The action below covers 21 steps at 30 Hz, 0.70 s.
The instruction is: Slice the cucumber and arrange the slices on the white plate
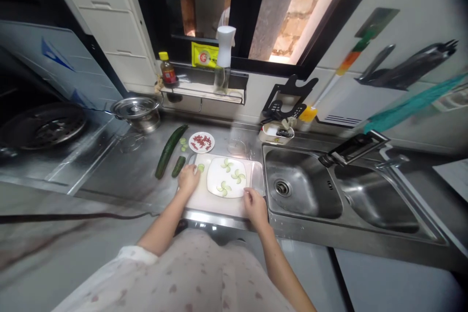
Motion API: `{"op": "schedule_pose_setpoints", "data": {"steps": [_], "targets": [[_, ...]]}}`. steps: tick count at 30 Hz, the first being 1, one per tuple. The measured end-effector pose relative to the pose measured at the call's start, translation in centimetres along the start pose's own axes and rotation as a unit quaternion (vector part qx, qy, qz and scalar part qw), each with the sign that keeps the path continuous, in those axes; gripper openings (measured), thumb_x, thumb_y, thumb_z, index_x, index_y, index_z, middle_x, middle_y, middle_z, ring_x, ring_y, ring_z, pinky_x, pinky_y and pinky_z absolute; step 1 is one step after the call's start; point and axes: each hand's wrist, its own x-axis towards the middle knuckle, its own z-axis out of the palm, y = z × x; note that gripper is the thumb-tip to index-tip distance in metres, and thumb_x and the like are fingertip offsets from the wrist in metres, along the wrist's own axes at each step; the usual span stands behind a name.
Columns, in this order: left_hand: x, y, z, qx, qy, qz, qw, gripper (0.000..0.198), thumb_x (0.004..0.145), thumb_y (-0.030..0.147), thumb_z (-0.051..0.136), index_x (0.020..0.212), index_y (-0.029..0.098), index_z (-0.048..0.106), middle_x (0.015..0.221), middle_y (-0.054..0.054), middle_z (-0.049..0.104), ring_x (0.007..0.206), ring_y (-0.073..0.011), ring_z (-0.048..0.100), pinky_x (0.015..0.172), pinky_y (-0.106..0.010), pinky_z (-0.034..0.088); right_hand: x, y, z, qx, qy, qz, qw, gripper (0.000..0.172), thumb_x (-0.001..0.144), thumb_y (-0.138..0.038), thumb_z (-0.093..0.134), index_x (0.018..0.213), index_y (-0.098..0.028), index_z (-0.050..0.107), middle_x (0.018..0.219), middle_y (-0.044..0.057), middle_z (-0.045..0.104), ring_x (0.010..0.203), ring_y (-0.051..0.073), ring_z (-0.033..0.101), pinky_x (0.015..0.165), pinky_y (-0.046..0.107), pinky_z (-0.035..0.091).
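A white square plate lies on a pale cutting board. Cucumber slices form three pinwheel shapes on it. My left hand rests at the board's left side, thumb and fingers apart, beside a small pile of cucumber slices. At the plate's right edge is my right hand, its fingers curled and thumb tip against the rim; whether anything small is between them is hidden. Left of the board lie a long cucumber, a cut cucumber piece and some loose slices.
Behind the board sits a small plate of chopped red bits. A double sink is on the right, with a black faucet. A lidded steel pot and a pan stand left. A shelf holds bottles.
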Motion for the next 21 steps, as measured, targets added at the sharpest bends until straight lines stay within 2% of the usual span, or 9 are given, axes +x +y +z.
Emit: {"op": "schedule_pose_setpoints", "data": {"steps": [3, 7, 11, 14, 17, 21], "targets": [[0.2, 0.1, 0.3, 0.019, -0.017, -0.01, 1.0, 0.035, 0.084, 0.041, 0.053, 0.106, 0.018, 0.068, 0.106, -0.012, 0.066, 0.1, -0.023, 0.059, 0.084, -0.03, 0.043, 0.0, -0.3, 0.0, 0.019, 0.0, -0.003, 1.0, 0.035, 0.091, -0.026, 0.036, 0.104, -0.018, 0.067, 0.103, 0.011, 0.069, 0.094, 0.021, 0.062, 0.085, 0.03, 0.045], [0.1, 0.2, 0.7, 0.008, -0.012, -0.01, 1.0, 0.033, 0.084, 0.039, 0.054, 0.106, 0.019, 0.068, 0.109, -0.012, 0.065, 0.103, -0.0223, 0.057, 0.087, -0.03, 0.042, -0.1, -0.5, 0.2, 0.029, 0.008, -0.01, 1.0, 0.034, 0.091, -0.027, 0.037, 0.102, -0.017, 0.066, 0.101, 0.011, 0.069, 0.092, 0.021, 0.062, 0.083, 0.03, 0.044], [0.3, 0.2, 1.0, -0.038, 0.001, -0.025, 0.999, 0.028, 0.082, 0.035, 0.056, 0.103, 0.019, 0.067, 0.106, -0.01, 0.067, 0.1, -0.0207, 0.058, 0.085, -0.03, 0.043, 0.0, -0.5, 0.3, 0.032, 0.006, -0.012, 0.999, 0.033, 0.09, -0.027, 0.038, 0.102, -0.016, 0.066, 0.101, 0.011, 0.069, 0.092, 0.021, 0.062, 0.084, 0.03, 0.044], [0.5, 0.4, 1.2, -0.104, -0.004, -0.056, 0.993, 0.022, 0.082, 0.03, 0.057, 0.098, 0.019, 0.068, 0.096, -0.007, 0.069, 0.094, -0.019, 0.061, 0.083, -0.03, 0.044, -0.1, -0.5, 0.3, 0.036, 0.003, -0.015, 0.999, 0.033, 0.09, -0.027, 0.038, 0.102, -0.016, 0.066, 0.101, 0.012, 0.069, 0.091, 0.021, 0.062, 0.084, 0.03, 0.045], [0.9, 0.6, 1.0, -0.214, -0.008, -0.087, 0.973, 0.02, 0.077, 0.026, 0.06, 0.093, 0.017, 0.067, 0.087, -0.005, 0.069, 0.088, -0.0172, 0.063, 0.08, -0.028, 0.046, -0.1, -0.6, 0.3, 0.041, 0.003, -0.015, 0.999, 0.033, 0.09, -0.027, 0.039, 0.103, -0.016, 0.067, 0.103, 0.012, 0.069, 0.093, 0.021, 0.062, 0.086, 0.031, 0.045], [0.8, 1.4, -0.4, -0.382, -0.025, -0.116, 0.916, 0.023, 0.07, 0.023, 0.062, 0.09, 0.013, 0.068, 0.082, -0.006, 0.069, 0.077, -0.0165, 0.064, 0.072, -0.027, 0.049, 0.7, -1.4, 0.1, 0.06, 0.004, -0.015, 0.998, 0.032, 0.089, -0.026, 0.04, 0.103, -0.016, 0.067, 0.104, 0.012, 0.069, 0.094, 0.021, 0.062, 0.087, 0.031, 0.045]]}}
